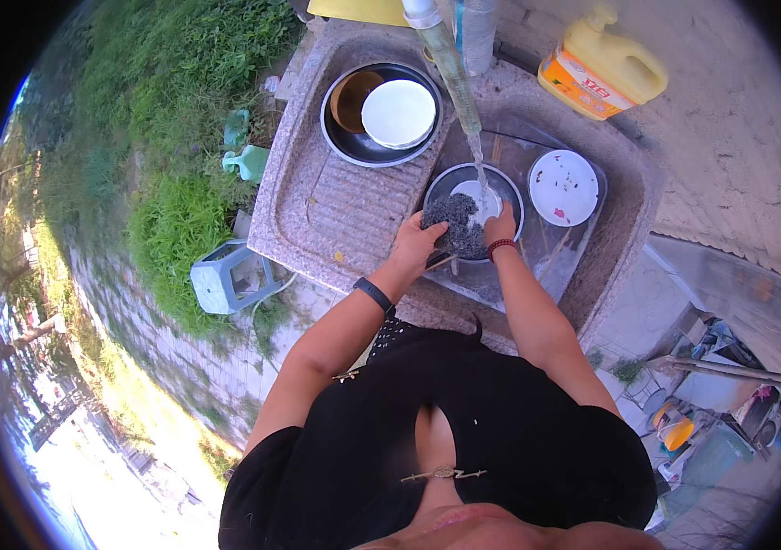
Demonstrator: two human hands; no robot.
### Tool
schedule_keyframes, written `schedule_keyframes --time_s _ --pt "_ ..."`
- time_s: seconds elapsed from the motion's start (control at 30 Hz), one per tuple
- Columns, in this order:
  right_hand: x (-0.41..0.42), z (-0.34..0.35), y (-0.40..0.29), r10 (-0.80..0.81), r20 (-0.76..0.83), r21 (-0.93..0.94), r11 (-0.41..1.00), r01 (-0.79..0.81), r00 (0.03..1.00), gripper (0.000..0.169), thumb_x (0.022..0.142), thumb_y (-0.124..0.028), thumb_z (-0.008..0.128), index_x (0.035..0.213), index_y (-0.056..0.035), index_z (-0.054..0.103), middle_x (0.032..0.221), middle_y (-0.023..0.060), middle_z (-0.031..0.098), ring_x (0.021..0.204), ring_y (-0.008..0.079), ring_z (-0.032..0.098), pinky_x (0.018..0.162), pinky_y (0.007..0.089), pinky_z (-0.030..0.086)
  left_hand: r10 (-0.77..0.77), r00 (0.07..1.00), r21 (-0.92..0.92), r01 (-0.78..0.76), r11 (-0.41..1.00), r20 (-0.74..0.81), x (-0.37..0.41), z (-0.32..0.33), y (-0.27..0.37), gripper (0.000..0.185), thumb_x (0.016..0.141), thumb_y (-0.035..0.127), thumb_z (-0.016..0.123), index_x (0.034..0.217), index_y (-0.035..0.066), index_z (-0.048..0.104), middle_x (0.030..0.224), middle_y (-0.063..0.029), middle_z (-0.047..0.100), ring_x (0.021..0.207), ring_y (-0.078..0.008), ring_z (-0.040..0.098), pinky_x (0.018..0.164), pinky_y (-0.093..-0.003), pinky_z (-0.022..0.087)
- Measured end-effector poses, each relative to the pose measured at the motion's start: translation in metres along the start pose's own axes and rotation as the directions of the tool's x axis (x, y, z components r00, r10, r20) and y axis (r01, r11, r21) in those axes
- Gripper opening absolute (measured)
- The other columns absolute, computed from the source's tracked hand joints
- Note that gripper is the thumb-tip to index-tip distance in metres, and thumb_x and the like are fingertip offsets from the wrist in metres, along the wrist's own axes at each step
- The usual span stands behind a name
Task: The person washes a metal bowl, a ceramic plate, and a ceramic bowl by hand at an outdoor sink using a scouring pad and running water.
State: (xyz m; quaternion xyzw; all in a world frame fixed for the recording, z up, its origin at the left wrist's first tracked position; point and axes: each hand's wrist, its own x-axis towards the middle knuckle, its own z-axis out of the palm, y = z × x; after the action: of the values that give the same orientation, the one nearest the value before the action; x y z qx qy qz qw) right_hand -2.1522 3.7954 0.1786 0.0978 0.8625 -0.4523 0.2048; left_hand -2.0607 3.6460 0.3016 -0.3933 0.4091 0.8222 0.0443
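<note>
My left hand grips a dark grey mesh scrubber, thumb on top. A white bowl sits under the running water, partly covered by the scrubber. My right hand holds the bowl by its right rim; its fingers are largely hidden. Both are over a steel basin in the stone sink. Water falls into the bowl from a greenish hose on a white pipe. To the right of the basin rests a white plate with dark and reddish food scraps.
On the ribbed drainboard at left, another steel basin holds a stack of white bowls and a brown bowl. A yellow detergent jug stands behind the sink. A plastic stool is on the ground at left.
</note>
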Motion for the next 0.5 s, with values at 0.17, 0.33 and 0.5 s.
schedule_keyframes --time_s 0.17,0.33,0.5 --pt "-0.034 -0.02 -0.039 0.274 0.226 0.564 0.745 -0.356 0.935 0.056 0.073 0.007 0.04 0.127 -0.0027 0.039 0.108 0.0154 0.055 0.081 0.0245 0.063 0.049 0.0311 0.051 -0.233 0.972 -0.096 0.228 0.969 -0.036 0.032 -0.014 -0.032 0.017 0.086 0.004 0.058 0.102 0.004 0.056 0.092 -0.0078 0.064 0.083 -0.0204 0.063 0.068 -0.0368 0.056" --pt "-0.064 -0.015 -0.044 0.008 -0.048 0.472 0.882 0.016 0.999 0.057 0.073 0.011 0.036 0.129 -0.0002 0.037 0.121 0.017 0.051 0.115 0.0269 0.048 0.098 0.033 0.034 -0.401 0.904 0.064 0.414 0.908 -0.15 0.038 0.016 -0.054 0.024 0.087 0.014 0.059 0.103 0.001 0.047 0.081 -0.0144 0.06 0.052 -0.02 0.06 0.043 -0.0348 0.053" --pt "-0.078 -0.052 -0.074 -0.293 0.069 0.131 0.95 0.282 0.954 0.058 0.072 0.007 0.041 0.13 -0.002 0.036 0.118 0.0219 0.052 0.113 0.0344 0.05 0.096 0.036 0.037 0.17 0.979 0.783 -0.021 0.622 -0.108 0.033 0.017 -0.044 0.034 0.083 0.019 0.06 0.105 -0.002 0.045 0.068 -0.0184 0.061 0.058 -0.0292 0.062 0.049 -0.0416 0.049"
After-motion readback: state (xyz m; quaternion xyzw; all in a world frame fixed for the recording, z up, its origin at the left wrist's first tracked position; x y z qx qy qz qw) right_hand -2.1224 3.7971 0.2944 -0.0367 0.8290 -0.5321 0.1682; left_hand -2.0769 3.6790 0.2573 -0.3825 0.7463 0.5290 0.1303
